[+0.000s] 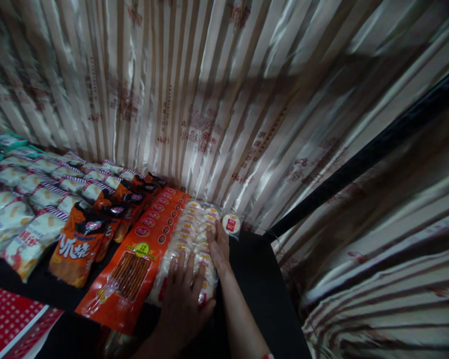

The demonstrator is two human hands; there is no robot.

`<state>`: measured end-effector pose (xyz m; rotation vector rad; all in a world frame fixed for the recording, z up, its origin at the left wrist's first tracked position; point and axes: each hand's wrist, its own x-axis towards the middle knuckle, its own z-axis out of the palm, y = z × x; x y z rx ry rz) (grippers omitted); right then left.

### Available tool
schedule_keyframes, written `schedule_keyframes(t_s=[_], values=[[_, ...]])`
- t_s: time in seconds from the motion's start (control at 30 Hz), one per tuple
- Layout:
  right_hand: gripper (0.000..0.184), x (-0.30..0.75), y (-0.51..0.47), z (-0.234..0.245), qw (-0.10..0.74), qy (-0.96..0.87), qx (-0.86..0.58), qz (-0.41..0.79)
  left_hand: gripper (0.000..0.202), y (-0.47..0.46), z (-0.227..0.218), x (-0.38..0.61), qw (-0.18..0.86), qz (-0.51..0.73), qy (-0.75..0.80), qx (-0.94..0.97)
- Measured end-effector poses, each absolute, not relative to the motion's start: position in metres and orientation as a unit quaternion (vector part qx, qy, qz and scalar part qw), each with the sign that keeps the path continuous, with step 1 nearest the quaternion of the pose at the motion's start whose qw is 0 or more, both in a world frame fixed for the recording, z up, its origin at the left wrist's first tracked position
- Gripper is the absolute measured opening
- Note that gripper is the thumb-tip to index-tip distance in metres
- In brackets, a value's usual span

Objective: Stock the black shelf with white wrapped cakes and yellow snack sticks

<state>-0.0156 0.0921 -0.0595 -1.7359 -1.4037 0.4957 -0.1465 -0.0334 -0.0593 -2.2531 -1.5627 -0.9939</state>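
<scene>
Hanging behind everything, a pleated curtain (194, 99) backs the black worktop (264, 271). On it lies a long orange bag (134, 271), with rows of white packets (189, 232) along its right side – both running from near-left to far-right. Flat over the packets' near end is the left hand (185, 286), fingers spread apart and clamped on nothing visible. Farther up, the right hand (219, 247) rests along their right edge; whether its grip closes on any, I cannot tell. Just right of its fingers sits 1 round packet (231, 224) – this hand is the nearer of the 2.
</scene>
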Motion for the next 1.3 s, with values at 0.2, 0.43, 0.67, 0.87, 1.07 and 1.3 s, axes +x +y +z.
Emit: schedule_keyframes(t_s=[0.2, 0.43, 0.67, 0.87, 1.07, 1.3], values=[[0.066, -0.019, 0.093, -0.059, 0.400, -0.561, -0.698, 0.196, 0.061, -0.033, -0.057, -0.149, 0.122, -0.341, -0.535, -0.763], [0.066, -0.023, 0.094, -0.058, 0.393, -0.560, -0.703, 0.194, 0.061, -0.031, -0.060, -0.154, 0.102, -0.331, -0.530, -0.774], [0.069, -0.026, 0.097, -0.058, 0.385, -0.559, -0.709, 0.193, 0.060, -0.029, -0.057, -0.157, 0.094, -0.326, -0.532, -0.776], [0.070, -0.025, 0.098, -0.061, 0.384, -0.560, -0.708, 0.192, 0.063, -0.031, -0.056, -0.157, 0.081, -0.308, -0.540, -0.779], [0.070, -0.026, 0.098, -0.059, 0.377, -0.561, -0.710, 0.197, 0.064, -0.031, -0.056, -0.160, 0.075, -0.302, -0.531, -0.788], [0.071, -0.029, 0.098, -0.057, 0.365, -0.560, -0.719, 0.189, 0.064, -0.030, -0.057, -0.161, 0.073, -0.303, -0.532, -0.787]])
